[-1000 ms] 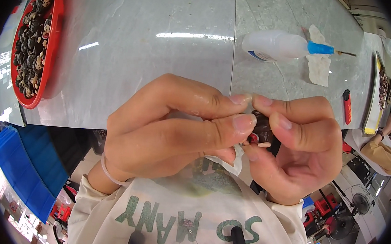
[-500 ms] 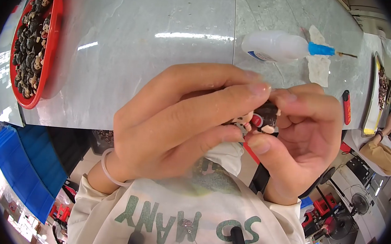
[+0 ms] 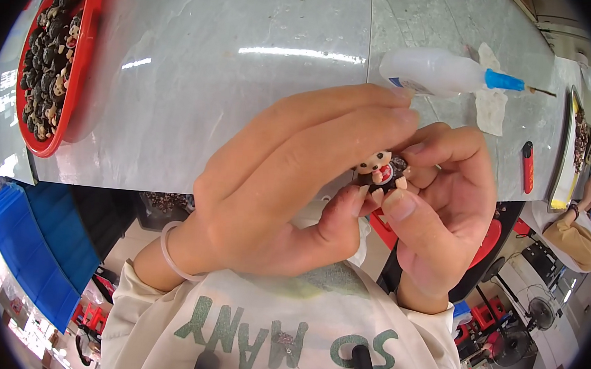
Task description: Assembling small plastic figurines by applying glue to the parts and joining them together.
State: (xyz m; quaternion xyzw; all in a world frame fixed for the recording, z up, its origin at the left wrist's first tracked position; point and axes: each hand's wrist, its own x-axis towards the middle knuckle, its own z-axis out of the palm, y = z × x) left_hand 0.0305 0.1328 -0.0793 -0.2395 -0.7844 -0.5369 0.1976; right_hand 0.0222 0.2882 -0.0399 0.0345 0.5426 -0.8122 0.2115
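Observation:
A small dark-brown and cream animal figurine [image 3: 382, 170] with a red-and-white detail on its front is held between both hands, above the table's near edge. My right hand [image 3: 447, 203] pinches it between thumb and curled fingers from the right. From the left, my left hand [image 3: 290, 170] bends its long fingers over the figurine's top, with the thumb at its lower side. The left fingers hide part of the figurine's head. Beyond the hands, a white squeeze bottle [image 3: 433, 72] with a blue needle tip [image 3: 505, 81] lies on its side.
A red basket [image 3: 86, 43] of similar figurines stands far left on the grey table [image 3: 196, 121]. White paper [image 3: 490, 113] lies by the bottle tip, with a red-and-black tool [image 3: 527, 168] nearer. Blue bins [image 3: 33, 254] stand below left. Another person [image 3: 576, 234] works at far right beside a tray [image 3: 562, 160].
The figurine has been turned, so its face and front now show. My left hand has shifted slightly right and its thumb has dropped lower. The view has moved a little.

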